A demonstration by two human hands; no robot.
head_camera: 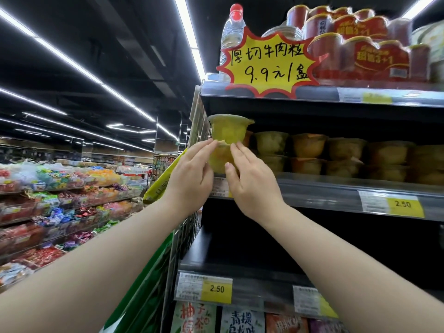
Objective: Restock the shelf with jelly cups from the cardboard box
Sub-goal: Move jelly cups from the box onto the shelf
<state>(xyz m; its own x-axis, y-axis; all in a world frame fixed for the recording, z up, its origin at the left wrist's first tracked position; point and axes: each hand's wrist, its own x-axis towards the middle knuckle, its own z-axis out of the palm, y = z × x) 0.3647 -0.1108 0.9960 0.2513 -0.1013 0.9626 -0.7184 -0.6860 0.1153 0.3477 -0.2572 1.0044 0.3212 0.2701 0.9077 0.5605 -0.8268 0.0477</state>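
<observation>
The middle shelf [324, 188], right of centre, already carries a row of jelly cups [310, 146] stacked two high across its visible length. At its left end, frame centre, the left hand [192, 170] and right hand [251, 176] press straight, close-set fingers against a yellow cup [221, 161]. A green cup [229, 129] sits on top of it. This stack appears nearly settled. The cardboard box is out of view, so remaining stock cannot be judged.

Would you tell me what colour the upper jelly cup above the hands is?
The upper jelly cup is yellow-green; head view.
</observation>
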